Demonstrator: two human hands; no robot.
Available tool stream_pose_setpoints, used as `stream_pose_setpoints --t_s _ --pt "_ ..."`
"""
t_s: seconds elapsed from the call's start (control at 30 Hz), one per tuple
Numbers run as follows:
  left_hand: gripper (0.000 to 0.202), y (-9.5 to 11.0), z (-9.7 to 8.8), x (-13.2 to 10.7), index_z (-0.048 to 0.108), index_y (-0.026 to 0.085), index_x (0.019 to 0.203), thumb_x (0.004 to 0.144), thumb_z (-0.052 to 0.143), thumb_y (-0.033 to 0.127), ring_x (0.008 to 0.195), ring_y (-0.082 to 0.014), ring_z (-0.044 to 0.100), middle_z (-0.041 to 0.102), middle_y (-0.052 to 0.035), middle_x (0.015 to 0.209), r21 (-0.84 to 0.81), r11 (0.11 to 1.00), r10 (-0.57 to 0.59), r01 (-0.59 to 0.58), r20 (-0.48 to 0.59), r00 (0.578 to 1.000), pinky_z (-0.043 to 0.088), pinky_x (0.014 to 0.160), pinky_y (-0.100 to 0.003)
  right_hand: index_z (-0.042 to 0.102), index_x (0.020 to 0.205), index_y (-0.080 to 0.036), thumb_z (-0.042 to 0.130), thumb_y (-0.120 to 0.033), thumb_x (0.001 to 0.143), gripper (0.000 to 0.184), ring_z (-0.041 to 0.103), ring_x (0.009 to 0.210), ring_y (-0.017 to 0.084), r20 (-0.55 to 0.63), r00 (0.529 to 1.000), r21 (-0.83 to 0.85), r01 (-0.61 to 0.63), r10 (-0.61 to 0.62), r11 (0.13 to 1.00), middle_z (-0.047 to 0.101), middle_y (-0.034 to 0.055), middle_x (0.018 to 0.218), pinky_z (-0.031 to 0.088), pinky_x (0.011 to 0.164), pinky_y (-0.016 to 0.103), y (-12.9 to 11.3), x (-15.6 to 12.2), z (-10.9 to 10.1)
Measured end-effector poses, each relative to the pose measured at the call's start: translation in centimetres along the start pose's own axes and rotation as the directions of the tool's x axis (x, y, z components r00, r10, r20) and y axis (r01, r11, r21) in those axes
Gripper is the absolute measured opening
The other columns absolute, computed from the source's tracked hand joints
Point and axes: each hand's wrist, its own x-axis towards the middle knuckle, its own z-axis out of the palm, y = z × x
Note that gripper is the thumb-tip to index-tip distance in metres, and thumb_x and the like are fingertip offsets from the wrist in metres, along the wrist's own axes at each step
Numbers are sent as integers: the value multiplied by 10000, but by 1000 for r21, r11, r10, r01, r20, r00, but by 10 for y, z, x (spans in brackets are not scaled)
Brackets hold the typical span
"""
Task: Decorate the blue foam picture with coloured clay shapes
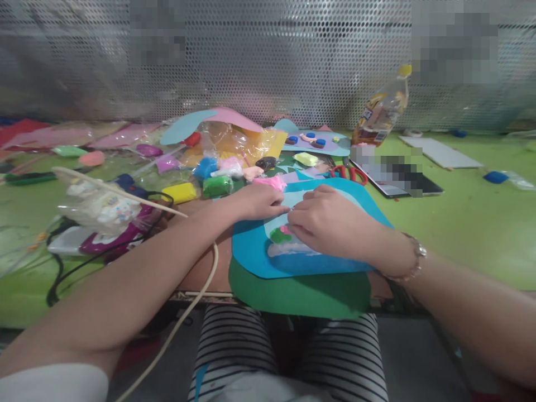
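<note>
A blue paper sheet [251, 254] with a paler blue middle lies before me on a green paper piece [301, 293]. White modelling clay [288, 249], with green clay [280, 235] and a bit of pink above it, is stuck to the pale part. My left hand [263, 201] is over the sheet's upper left, fingers curled and one fingertip reaching to my right hand. My right hand [324, 218] rests over the middle of the sheet, its fingers pinched together. Whatever is between the fingertips is too small to name.
Several wrapped clay packs, including a yellow one [181, 192], lie behind my left hand. Beyond the sheet are red-handled scissors [349, 174], a tablet [397, 176] and a bottle [381, 111]. A cream cable [213, 262] crosses my left forearm. A purple glue gun [104, 237] lies left.
</note>
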Motion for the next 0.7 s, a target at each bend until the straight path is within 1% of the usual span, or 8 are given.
stream_pose_setpoints --t_s 0.13,0.5,0.7 --pt "307 -1 1 1 449 175 604 827 427 385 519 -112 394 505 -6 599 6 1000 15 -15 -11 1000 191 475 -269 533 642 -178 424 -248 915 302 387 591 142 19 1000 6 -11 11 1000 510 6 571 176 599 309 0 0 0" --pt "290 -1 0 0 485 180 629 822 430 389 539 -123 419 526 -12 618 8 1000 -7 7 12 1000 204 489 -271 554 653 -179 426 -255 909 296 400 592 143 33 998 -7 -47 47 999 527 12 580 174 594 311 -2 0 2" --pt "306 0 0 0 429 179 601 825 428 388 529 -118 402 495 -4 599 9 1000 -10 10 9 1000 192 476 -274 542 646 -179 448 -292 901 294 376 559 129 57 994 17 -99 98 995 512 0 566 196 598 306 -2 1 4"
